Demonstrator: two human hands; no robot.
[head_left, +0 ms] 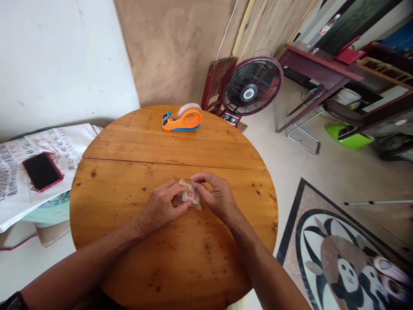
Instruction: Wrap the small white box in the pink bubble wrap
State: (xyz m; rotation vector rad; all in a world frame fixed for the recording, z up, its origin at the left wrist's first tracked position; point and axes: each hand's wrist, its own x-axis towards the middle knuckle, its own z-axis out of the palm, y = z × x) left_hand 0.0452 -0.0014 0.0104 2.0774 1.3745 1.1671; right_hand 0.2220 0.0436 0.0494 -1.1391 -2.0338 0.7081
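Observation:
A small wrapped packet (pixel 191 195) in thin, whitish, see-through wrapping with red print lies low over the middle of the round wooden table (pixel 129 181). My left hand (pixel 166 200) grips it from the left, thumb at its lower edge and fingers at its upper side. From the right, my right hand (pixel 216 193) pinches at the packet's upper right edge with thumb and forefinger. What exactly sits between those fingertips is too small to make out. Beyond both hands, an orange and blue tape dispenser (pixel 183 119) with a roll of tape stands near the table's far edge.
Behind the table stand a dark red fan (pixel 251 88) and a wooden chair (pixel 217 79). At left, a phone (pixel 43 171) rests on white printed sacks (pixel 75 144). A desk (pixel 322 62) and a bright green basin (pixel 350 135) are at right, past a panda floor mosaic (pixel 338 254).

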